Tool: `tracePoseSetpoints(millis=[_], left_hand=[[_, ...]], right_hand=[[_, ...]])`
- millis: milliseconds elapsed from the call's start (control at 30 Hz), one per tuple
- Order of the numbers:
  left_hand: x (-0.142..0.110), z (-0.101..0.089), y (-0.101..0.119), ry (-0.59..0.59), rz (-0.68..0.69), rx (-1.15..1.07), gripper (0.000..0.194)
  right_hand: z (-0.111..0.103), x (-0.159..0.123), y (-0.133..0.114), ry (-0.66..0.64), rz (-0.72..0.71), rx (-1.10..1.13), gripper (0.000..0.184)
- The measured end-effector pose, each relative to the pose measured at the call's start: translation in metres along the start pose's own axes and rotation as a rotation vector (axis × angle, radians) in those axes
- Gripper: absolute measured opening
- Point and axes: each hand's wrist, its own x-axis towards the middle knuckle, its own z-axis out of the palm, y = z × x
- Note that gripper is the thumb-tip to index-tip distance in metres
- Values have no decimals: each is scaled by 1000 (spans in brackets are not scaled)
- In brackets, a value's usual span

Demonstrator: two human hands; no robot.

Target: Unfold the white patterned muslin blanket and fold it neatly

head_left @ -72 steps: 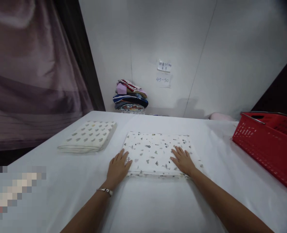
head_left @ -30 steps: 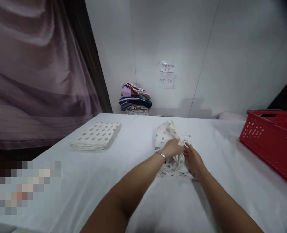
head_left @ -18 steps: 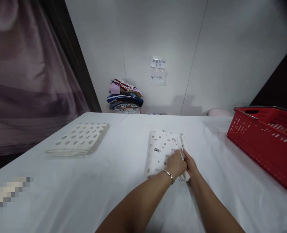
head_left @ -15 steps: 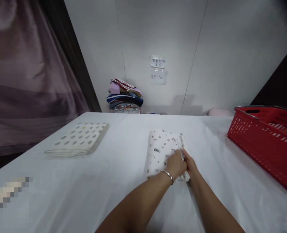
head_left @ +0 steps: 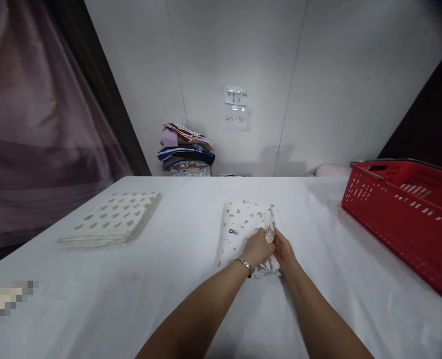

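Observation:
A folded white cloth with small grey and tan prints [head_left: 239, 219] lies on the white-covered table [head_left: 183, 299]. My left hand [head_left: 257, 248], with a silver bracelet at its wrist, is closed on the cloth's right-hand layers. Just beside it, my right hand [head_left: 284, 249] grips the same right edge from the outer side. Between the hands the fabric is bunched and lifted a little. The fingertips of both hands are partly hidden in the folds. At the table's left lies a second folded cloth, white with a grey leaf-like pattern [head_left: 112, 217], touched by neither hand.
A red plastic basket [head_left: 396, 224] with a metal handle stands at the right. Behind the table's far edge is a stack of folded fabrics [head_left: 186, 149] against the wall. Paper signs [head_left: 237, 119] are taped there. A pinkish curtain [head_left: 30, 124] hangs at the left.
The cloth's right edge is more bunched and raised between my hands. Both hands keep their grip. The whole view has shifted slightly, so things appear a little further left.

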Motion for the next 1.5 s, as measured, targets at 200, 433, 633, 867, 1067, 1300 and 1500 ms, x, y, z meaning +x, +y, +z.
tracePoseSetpoints(millis=[200, 433, 633, 867, 1067, 1300, 1500], left_hand=[[-6, -96, -29, -25, 39, -325, 24], [-61, -218, -139, 25, -77, -607, 48], [-88, -202, -226, 227, -436, -437, 38], [-81, -184, -244, 321, -439, -328, 19], [-81, -183, -248, 327, -416, -274, 13], [-77, -185, -246, 333, -394, -107, 41], [-76, -186, -248, 334, -380, -170, 42]], right_hand=[[-2, -3, -1, 18, 56, 295, 53], [0, -8, -2, -42, 130, 564, 45], [-3, -10, -2, -37, 179, 561, 37], [-4, -14, 1, 27, 164, 384, 37], [-47, -7, -20, 329, -47, -110, 42], [-61, 16, -39, 396, 305, -891, 57], [-46, 32, -43, 362, 355, -999, 49]])
